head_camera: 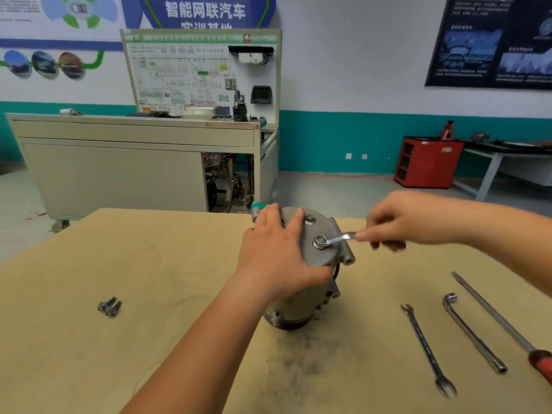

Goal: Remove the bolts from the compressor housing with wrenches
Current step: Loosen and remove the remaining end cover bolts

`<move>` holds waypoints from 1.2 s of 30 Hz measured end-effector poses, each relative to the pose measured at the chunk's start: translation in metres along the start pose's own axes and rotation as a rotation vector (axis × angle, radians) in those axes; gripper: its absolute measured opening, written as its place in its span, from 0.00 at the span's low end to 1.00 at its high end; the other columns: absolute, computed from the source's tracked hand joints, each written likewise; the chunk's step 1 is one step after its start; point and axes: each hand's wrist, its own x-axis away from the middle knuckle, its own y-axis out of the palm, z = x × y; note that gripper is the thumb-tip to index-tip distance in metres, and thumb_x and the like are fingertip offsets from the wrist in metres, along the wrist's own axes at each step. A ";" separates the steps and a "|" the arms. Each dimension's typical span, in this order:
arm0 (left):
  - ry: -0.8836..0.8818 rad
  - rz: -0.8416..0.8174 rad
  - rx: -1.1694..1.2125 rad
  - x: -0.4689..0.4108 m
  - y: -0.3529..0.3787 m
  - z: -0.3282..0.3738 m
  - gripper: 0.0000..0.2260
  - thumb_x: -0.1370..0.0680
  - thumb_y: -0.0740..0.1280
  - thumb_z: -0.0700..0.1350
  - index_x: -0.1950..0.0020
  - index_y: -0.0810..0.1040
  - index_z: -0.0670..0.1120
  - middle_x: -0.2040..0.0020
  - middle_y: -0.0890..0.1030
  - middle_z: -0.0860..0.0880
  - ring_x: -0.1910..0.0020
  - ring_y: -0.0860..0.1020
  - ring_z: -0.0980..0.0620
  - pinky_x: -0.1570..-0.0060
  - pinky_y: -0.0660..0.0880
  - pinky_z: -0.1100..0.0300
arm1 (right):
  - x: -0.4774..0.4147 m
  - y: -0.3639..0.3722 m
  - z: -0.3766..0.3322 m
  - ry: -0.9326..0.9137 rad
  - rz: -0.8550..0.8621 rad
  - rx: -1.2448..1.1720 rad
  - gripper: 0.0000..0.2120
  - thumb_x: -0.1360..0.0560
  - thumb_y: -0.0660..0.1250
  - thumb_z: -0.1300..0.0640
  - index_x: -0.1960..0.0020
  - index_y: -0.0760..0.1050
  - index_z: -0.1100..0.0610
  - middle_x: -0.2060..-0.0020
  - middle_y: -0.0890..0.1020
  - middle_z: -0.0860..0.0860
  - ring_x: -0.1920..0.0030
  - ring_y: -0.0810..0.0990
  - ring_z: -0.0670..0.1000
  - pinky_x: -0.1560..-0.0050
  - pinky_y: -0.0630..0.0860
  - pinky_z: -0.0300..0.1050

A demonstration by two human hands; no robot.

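Steel in my right hand [397, 222]: my fingertips pinch the handle of a small wrench [339, 238], its ring end seated over a bolt [320, 241] on top of the compressor [316, 252]. My left hand [274, 252] lies spread over the compressor's top, gripping it. Left of the compressor lie two loose bolts [109, 306]; right of it, a long wrench [427, 348], a socket wrench [473, 333] and a screwdriver [504, 327], all on the wooden table [149, 264].

One head-worn wide-angle view looks forward and down from above the near edge of the surface [125, 264]; the compressor housing [316, 249] sits close, centre frame; beyond the housing, the room's far wall [343, 70] fills the upper frame.
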 end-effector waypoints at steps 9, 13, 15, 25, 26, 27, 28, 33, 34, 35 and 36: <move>-0.010 -0.026 0.032 0.000 0.001 -0.007 0.46 0.33 0.61 0.72 0.22 0.49 0.53 0.23 0.52 0.43 0.25 0.50 0.44 0.31 0.60 0.50 | 0.006 -0.003 0.009 -0.044 0.220 -0.617 0.08 0.24 0.60 0.52 0.53 0.77 0.54 0.67 0.84 0.48 0.66 0.82 0.46 0.67 0.79 0.36; -0.022 -0.031 0.038 0.002 0.000 -0.008 0.48 0.35 0.58 0.75 0.22 0.49 0.53 0.24 0.53 0.44 0.25 0.51 0.45 0.32 0.61 0.50 | 0.023 0.035 -0.023 -0.006 -0.138 -0.835 0.10 0.21 0.57 0.55 0.49 0.73 0.60 0.65 0.85 0.56 0.71 0.82 0.49 0.70 0.79 0.38; -0.030 -0.030 0.030 0.003 -0.002 -0.006 0.51 0.41 0.49 0.76 0.22 0.50 0.52 0.25 0.53 0.43 0.25 0.51 0.45 0.33 0.62 0.51 | 0.026 0.048 -0.037 -0.003 -0.204 -1.031 0.10 0.21 0.57 0.55 0.50 0.72 0.61 0.66 0.85 0.57 0.74 0.80 0.48 0.72 0.78 0.38; -0.020 -0.035 -0.001 0.003 -0.006 0.004 0.50 0.43 0.41 0.68 0.22 0.50 0.51 0.26 0.54 0.41 0.26 0.52 0.43 0.35 0.64 0.50 | 0.026 0.067 -0.056 0.046 -0.157 -1.291 0.09 0.20 0.56 0.55 0.54 0.69 0.59 0.74 0.81 0.58 0.80 0.77 0.49 0.79 0.74 0.37; -0.019 -0.036 -0.002 0.003 -0.006 0.004 0.48 0.41 0.44 0.67 0.22 0.50 0.51 0.26 0.54 0.41 0.26 0.52 0.43 0.35 0.63 0.50 | 0.028 0.067 -0.056 0.043 -0.159 -1.290 0.09 0.20 0.56 0.55 0.54 0.69 0.59 0.74 0.80 0.58 0.80 0.77 0.49 0.79 0.74 0.37; -0.016 -0.037 -0.006 0.002 -0.006 0.004 0.47 0.40 0.46 0.66 0.22 0.50 0.51 0.25 0.54 0.41 0.26 0.51 0.42 0.34 0.63 0.49 | 0.029 0.069 -0.057 0.044 -0.154 -1.284 0.09 0.20 0.56 0.55 0.54 0.69 0.59 0.74 0.80 0.58 0.80 0.77 0.49 0.79 0.74 0.37; -0.013 -0.037 -0.009 0.002 -0.006 0.004 0.46 0.39 0.47 0.66 0.22 0.50 0.51 0.25 0.53 0.41 0.25 0.51 0.42 0.34 0.63 0.49 | 0.030 0.070 -0.057 0.047 -0.143 -1.276 0.09 0.20 0.55 0.55 0.54 0.69 0.59 0.75 0.80 0.58 0.80 0.76 0.49 0.79 0.74 0.37; -0.020 -0.044 -0.001 0.002 -0.006 0.006 0.46 0.38 0.48 0.67 0.22 0.50 0.51 0.25 0.53 0.41 0.25 0.51 0.42 0.33 0.62 0.50 | 0.028 0.068 -0.056 0.072 -0.083 -1.241 0.09 0.19 0.55 0.56 0.53 0.69 0.60 0.76 0.79 0.57 0.81 0.76 0.49 0.80 0.74 0.37; -0.019 -0.049 -0.002 0.002 -0.007 0.006 0.46 0.38 0.48 0.68 0.22 0.50 0.52 0.24 0.53 0.41 0.25 0.51 0.43 0.33 0.62 0.50 | 0.028 0.067 -0.055 0.072 -0.091 -1.230 0.09 0.19 0.55 0.55 0.54 0.69 0.59 0.76 0.79 0.57 0.81 0.76 0.49 0.80 0.74 0.37; -0.019 -0.053 -0.002 0.002 -0.007 0.005 0.46 0.38 0.48 0.68 0.22 0.50 0.52 0.24 0.53 0.41 0.25 0.51 0.43 0.33 0.62 0.50 | 0.027 0.067 -0.055 0.072 -0.101 -1.222 0.09 0.19 0.55 0.55 0.54 0.68 0.59 0.76 0.79 0.57 0.81 0.76 0.49 0.80 0.74 0.37; -0.019 -0.053 -0.003 0.002 -0.007 0.005 0.46 0.38 0.48 0.69 0.22 0.50 0.52 0.24 0.53 0.42 0.25 0.51 0.43 0.33 0.62 0.50 | 0.027 0.066 -0.054 0.072 -0.111 -1.219 0.09 0.19 0.55 0.55 0.54 0.68 0.59 0.76 0.79 0.57 0.81 0.76 0.49 0.80 0.74 0.37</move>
